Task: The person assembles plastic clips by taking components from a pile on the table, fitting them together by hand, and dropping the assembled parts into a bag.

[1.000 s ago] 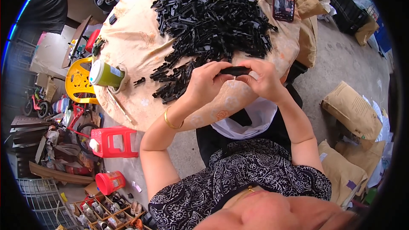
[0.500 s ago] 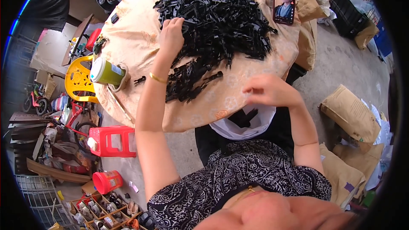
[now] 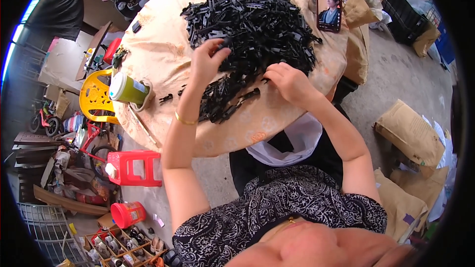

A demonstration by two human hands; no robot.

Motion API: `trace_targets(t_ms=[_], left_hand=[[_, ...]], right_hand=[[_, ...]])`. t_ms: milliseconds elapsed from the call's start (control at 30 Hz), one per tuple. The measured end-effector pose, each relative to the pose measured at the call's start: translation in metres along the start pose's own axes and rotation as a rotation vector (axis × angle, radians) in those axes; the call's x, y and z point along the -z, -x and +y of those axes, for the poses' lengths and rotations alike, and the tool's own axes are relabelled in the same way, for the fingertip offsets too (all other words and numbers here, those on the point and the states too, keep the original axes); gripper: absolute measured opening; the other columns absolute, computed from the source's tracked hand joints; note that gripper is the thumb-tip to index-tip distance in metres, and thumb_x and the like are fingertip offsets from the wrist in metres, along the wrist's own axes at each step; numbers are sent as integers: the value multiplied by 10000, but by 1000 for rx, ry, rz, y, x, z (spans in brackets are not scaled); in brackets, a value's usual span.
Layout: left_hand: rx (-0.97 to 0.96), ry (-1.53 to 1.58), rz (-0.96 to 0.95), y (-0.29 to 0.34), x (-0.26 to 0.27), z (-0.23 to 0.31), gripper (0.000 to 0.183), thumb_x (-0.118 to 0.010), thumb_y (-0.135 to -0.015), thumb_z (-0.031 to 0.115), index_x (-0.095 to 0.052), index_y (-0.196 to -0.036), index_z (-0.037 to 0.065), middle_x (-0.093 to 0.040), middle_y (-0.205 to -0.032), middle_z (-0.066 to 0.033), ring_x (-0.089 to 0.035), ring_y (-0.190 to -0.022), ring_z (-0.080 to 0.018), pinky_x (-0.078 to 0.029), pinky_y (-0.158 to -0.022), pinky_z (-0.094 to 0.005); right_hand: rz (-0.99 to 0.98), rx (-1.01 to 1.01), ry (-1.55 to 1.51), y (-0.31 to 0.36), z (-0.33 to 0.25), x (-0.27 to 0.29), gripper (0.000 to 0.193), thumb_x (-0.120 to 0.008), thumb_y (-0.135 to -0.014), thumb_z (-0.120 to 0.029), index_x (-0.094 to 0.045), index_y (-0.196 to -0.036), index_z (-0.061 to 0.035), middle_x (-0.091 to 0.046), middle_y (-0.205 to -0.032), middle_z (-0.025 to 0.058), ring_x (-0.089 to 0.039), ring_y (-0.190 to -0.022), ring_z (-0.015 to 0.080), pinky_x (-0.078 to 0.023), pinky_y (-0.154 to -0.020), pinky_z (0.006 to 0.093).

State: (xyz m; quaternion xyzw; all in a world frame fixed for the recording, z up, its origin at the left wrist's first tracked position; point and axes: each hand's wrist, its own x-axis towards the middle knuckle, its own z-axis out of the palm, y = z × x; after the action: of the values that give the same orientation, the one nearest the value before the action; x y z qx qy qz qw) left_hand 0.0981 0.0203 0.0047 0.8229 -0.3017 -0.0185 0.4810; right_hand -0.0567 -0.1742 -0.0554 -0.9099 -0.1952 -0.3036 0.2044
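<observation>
A big heap of small black plastic parts (image 3: 252, 24) covers the far middle of the round table, with a looser pile of the same parts (image 3: 220, 96) nearer to me. Over the heap's near left side, my left hand (image 3: 205, 62) pinches a black plastic part (image 3: 225, 44) between thumb and fingers. My right hand (image 3: 289, 84) is at the near right edge of the heap, its fingers closed around a small dark piece that is mostly hidden. Below the table edge, a white bag-lined container (image 3: 274, 157) stands at my lap with dark parts inside.
A phone (image 3: 329, 6) stands at the table's far right. On the left are a green cup (image 3: 129, 90), a stick (image 3: 143, 126) and a few stray parts (image 3: 166, 98). A red stool (image 3: 133, 168) and yellow chair (image 3: 96, 96) flank the table; paper sacks (image 3: 410, 131) lie right.
My right hand has moved from above the white container up and left to the heap's edge. My left hand has shifted nearer and slightly right, and a black part now shows in its fingers.
</observation>
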Motion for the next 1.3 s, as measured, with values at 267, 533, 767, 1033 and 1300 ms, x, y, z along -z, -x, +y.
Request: trace_targets(t_ms=[267,533,767,1033,1300], left_hand=[[28,169,-237,54,-41,47,345,-566,-838,56,-542,-1172,-30,-642,-930,-67,-564,-819,-93,-456,-726,-228],[299,819,-385,62,-37,43,348,-576,-845,0,-531,-1189,-24,-612,-1007,-41,-574,-895,-85,-478,-791,-229],[142,622,-371,65,-45,48,442,-670,-745,-76,-504,-1149,-12,-624,-996,-80,-609,-862,-113,-518,-760,-239],[141,617,-268,70,-53,44,369,-633,-783,-63,-515,-1130,-27,-624,-1019,-91,-617,-877,-121,-513,-775,-226],[164,670,-291,73,-50,48,370,-630,-806,-43,-515,-1157,-67,-625,-1064,-104,-599,-933,-116,-495,-817,-225]], right_hand=[[454,-539,-1151,2,-30,19,225,-580,-833,38,-548,-1053,2,-618,-950,39,-607,-826,78,-500,-704,199],[478,-545,-1132,4,-30,11,191,-612,-795,58,-571,-975,8,-628,-971,85,-606,-866,101,-495,-789,228],[459,-499,-815,4,-50,16,241,-615,-745,94,-622,-970,10,-639,-970,98,-611,-839,121,-498,-754,233],[518,-299,-466,4,-46,13,248,-661,-703,79,-650,-934,-12,-654,-885,97,-620,-782,208,-515,-685,277],[400,-101,-179,1,-43,29,262,-710,-713,-17,-641,-966,-24,-652,-947,110,-608,-885,249,-504,-714,306]])
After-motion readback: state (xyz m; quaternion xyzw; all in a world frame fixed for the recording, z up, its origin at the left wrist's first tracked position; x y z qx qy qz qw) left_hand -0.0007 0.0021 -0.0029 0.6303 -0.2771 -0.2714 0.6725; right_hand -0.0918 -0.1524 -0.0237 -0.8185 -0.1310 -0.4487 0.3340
